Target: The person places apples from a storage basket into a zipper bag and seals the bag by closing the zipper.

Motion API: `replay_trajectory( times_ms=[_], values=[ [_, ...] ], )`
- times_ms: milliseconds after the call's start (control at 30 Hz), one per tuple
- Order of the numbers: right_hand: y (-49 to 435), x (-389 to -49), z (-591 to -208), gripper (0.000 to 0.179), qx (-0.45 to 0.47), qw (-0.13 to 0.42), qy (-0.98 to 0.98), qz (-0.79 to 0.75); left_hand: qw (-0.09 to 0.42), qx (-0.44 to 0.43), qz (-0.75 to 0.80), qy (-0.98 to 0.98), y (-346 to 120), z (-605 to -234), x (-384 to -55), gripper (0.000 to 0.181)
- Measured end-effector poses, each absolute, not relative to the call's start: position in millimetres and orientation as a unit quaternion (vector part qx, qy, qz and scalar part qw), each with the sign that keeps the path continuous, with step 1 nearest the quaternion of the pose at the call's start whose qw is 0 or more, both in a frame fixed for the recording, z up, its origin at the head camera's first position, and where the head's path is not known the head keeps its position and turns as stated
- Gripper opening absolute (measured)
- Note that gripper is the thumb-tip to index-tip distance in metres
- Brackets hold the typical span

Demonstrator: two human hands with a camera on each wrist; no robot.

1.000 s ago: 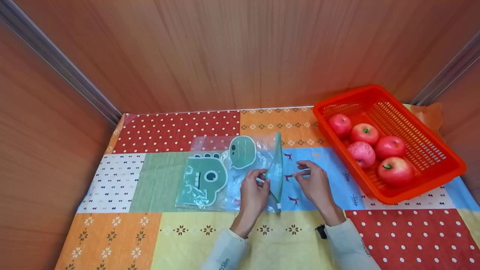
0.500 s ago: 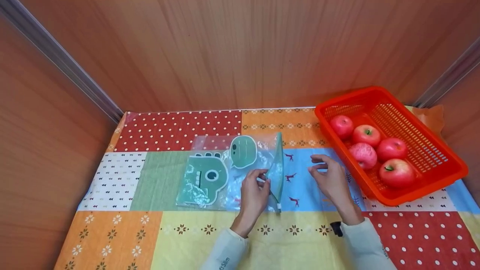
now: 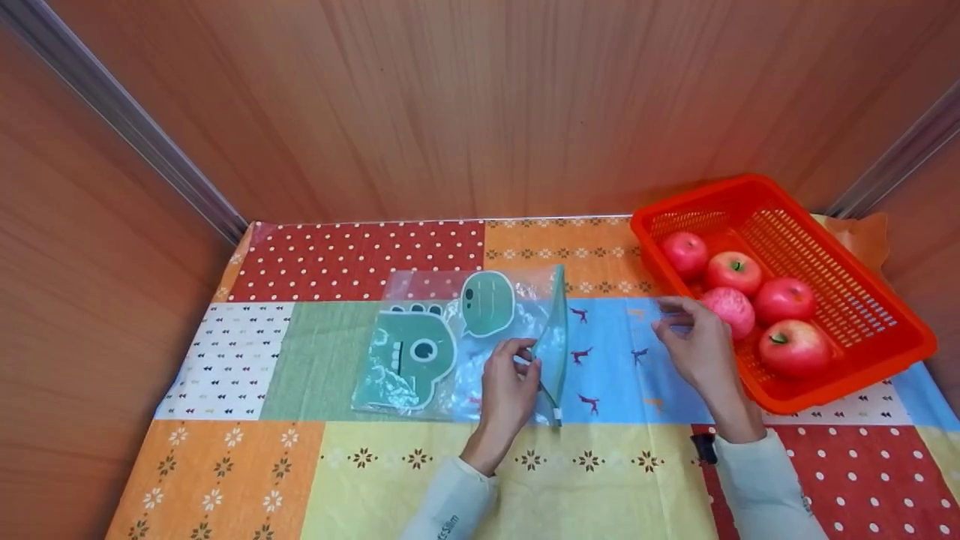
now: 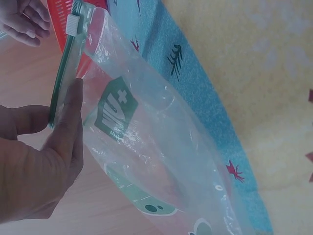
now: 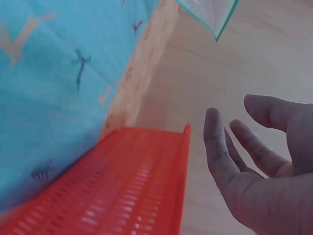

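A clear zip bag (image 3: 480, 375) printed with a green dinosaur lies on the patchwork cloth, its mouth toward the right. My left hand (image 3: 510, 382) pinches one edge of that mouth between thumb and fingers and lifts it, so the bag gapes. In the left wrist view a white slider (image 4: 72, 24) sits at the end of the green zip strip (image 4: 63, 73). My right hand (image 3: 697, 345) holds nothing; its fingers are loosely bent and thumb apart, beside the left wall of a red basket (image 3: 847, 262). Inside the basket lie several red apples (image 3: 795, 348).
The patchwork tablecloth (image 3: 360, 472) covers the table. A wooden panel (image 3: 450, 112) rises behind it, with more panels at left and right. A piece of brown material (image 3: 862, 236) shows behind the basket's right side.
My right hand has moved right, away from the bag's mouth to the basket's near left side. My left hand has kept its grip on the bag's edge.
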State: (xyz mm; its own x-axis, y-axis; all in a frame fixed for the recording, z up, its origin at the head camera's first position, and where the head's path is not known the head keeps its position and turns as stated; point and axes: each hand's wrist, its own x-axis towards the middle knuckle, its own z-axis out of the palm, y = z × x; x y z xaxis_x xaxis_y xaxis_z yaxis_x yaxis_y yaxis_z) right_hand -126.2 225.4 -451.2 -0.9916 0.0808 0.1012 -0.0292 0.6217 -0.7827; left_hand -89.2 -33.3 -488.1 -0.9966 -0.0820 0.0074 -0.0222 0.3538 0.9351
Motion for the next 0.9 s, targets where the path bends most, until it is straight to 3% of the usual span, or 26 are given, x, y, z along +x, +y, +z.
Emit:
replay_trajectory(
  times_ms=[467, 900],
  values=[
    [259.3, -134.9, -439.7, 0.036, -0.025, 0.087, -0.906, 0.414, 0.023, 0.034, -0.570, -0.821, -33.1, -486.7, -87.8, 0.024],
    [289.1, -140.9, -431.8, 0.045, -0.051, 0.023, -0.919, 0.391, 0.019, 0.039, -0.568, -0.822, -33.9, -487.0, -88.7, 0.024]
  ],
)
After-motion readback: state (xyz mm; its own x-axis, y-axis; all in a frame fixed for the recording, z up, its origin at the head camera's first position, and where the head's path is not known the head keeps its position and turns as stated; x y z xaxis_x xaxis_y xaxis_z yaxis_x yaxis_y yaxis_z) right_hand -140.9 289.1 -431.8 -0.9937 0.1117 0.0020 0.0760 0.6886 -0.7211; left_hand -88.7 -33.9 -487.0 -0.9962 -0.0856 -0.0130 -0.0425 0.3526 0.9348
